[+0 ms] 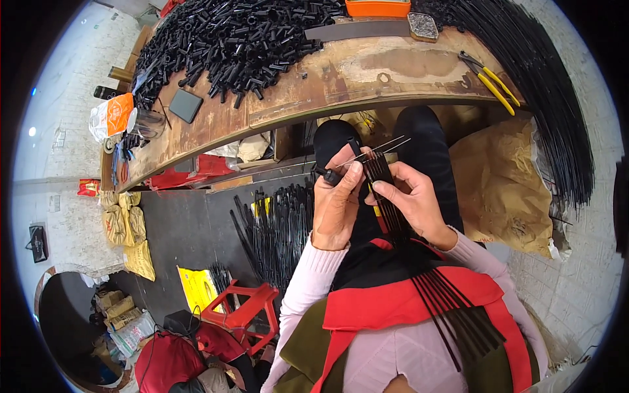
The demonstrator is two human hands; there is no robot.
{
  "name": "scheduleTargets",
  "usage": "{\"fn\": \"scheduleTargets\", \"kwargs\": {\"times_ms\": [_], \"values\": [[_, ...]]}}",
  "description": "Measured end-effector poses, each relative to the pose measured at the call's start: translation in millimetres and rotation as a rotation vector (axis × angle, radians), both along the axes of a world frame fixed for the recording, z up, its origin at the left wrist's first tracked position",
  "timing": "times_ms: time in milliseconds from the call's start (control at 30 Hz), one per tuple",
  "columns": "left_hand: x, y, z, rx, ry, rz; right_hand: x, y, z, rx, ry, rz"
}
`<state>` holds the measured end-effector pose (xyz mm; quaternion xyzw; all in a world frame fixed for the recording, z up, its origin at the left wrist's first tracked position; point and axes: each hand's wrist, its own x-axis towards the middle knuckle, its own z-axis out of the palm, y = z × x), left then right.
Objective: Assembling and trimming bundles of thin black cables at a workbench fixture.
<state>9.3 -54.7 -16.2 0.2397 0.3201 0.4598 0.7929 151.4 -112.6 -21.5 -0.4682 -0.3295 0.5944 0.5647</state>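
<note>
Both hands are raised above my lap, close together in front of the workbench. My left hand [335,206] is closed around a short black plastic tube piece [329,175], its thumb and fingers pinched at the top. Two thin silver wires [393,143] stick out to the right from between its fingertips. A fan of thin black rods [391,216], like umbrella ribs, has its upper ends near those fingertips. My right hand [419,200] pinches this bundle from the right side. The rods' lower ends spread over my red and black apron [367,304].
On the wooden bench [275,98] lie a heap of black plastic tubes [229,46], yellow-handled pincers [495,85], an orange tray [378,8] and a tin of small metal bits [423,27]. Long black rods [544,72] hang over its right end. A red stool [246,314] stands lower left.
</note>
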Motion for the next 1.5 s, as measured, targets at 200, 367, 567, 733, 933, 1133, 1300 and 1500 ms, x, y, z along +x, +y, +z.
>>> {"fn": "scheduleTargets", "kwargs": {"times_ms": [200,367,567,733,933,1133,1300,1500], "values": [[-2,3,-8,-0.05,-0.035,-0.053,9,6,6,-0.092,0.141,0.078],[-5,3,-11,-0.037,-0.06,-0.082,13,8,-6,-0.036,0.164,0.116],[-5,1,-9,-0.058,-0.095,-0.112,14,8,-10,-0.065,0.331,0.151],[-10,2,-14,0.015,-0.038,-0.175,12,5,-9,-0.057,0.24,0.143],[-13,2,-16,-0.011,-0.049,-0.307,15,6,-8,-0.036,0.297,0.164],[-4,-5,-6,-0.062,-0.033,-0.205,16,9,-14,-0.05,0.41,0.245],[-6,32,10,0.195,0.087,-0.116,19,9,-3,-0.046,0.277,0.233],[0,70,38,0.323,0.256,-0.532,13,11,2,-0.009,0.235,0.294]]}}
